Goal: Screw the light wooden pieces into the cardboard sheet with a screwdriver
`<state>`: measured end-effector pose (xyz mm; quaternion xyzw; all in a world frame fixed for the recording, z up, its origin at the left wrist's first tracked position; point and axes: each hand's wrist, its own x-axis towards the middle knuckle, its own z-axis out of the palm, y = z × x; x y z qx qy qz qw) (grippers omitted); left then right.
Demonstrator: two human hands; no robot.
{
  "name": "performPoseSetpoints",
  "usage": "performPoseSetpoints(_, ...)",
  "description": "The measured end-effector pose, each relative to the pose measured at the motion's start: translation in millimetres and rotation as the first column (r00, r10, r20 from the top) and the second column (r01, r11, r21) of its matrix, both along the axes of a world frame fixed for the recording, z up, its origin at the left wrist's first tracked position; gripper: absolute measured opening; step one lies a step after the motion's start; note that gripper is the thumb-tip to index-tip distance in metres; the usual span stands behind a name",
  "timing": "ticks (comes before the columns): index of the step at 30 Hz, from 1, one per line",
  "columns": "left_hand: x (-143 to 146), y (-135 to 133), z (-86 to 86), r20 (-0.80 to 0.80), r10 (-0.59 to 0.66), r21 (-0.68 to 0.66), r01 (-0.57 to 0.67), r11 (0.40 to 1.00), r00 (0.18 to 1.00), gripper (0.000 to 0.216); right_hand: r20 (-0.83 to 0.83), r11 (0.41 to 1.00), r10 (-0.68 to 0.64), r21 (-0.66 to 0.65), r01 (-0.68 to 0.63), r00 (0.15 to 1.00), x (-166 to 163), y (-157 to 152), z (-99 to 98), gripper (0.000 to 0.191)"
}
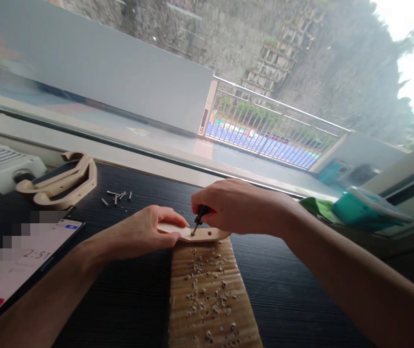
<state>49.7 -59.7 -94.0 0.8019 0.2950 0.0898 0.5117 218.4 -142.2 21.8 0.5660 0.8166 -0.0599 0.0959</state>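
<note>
One white ribbed box (29,166) at far left; phone (43,256) below it, spare wooden hooks (89,182) stacked just beyond. Then loose screws (121,195) on the dark table (279,290). Left hand (152,224): thumb and fingers closed in a pinch on the left part of a pale wooden bar (201,235), which lies across the far end of a pitted wood block (210,314). Bar looks light, stiff, smooth enough to twist under torque; best held flat near its end, clear of the holes. Thin wood could split at a hole. Screwdriver (203,211) leans, tip at the left hole; too small to tell whether a screw sits there. Right hand (228,205) curled snugly round its handle. Farther right: green cloth (317,207), teal tub (368,208).
</note>
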Motion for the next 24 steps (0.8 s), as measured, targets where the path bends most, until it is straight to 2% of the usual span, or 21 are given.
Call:
performPoseSetpoints(10, 1, 0, -0.3, 0.004, -0.01, -0.01, 0.01, 1.0, 1.0, 0.035, 0.004, 0.995, -0.087, 0.055, 0.086, 0.996, 1, 2, -9.3, 0.023)
performPoseSetpoints(17, 0, 0, -1.5, 0.022, -0.036, 0.08, 0.035, 0.996, 0.999, 0.036, 0.021, 0.992, -0.102, 0.078, 0.1, 0.995, 0, -7, 3.6, 0.021)
performPoseSetpoints(24, 0, -1, -0.7, 0.048, -0.058, 0.08, 0.054, 0.995, 0.997, 0.029, 0.009, 0.989, -0.117, 0.097, 0.116, 0.993, -1, -10, 9.6, 0.018)
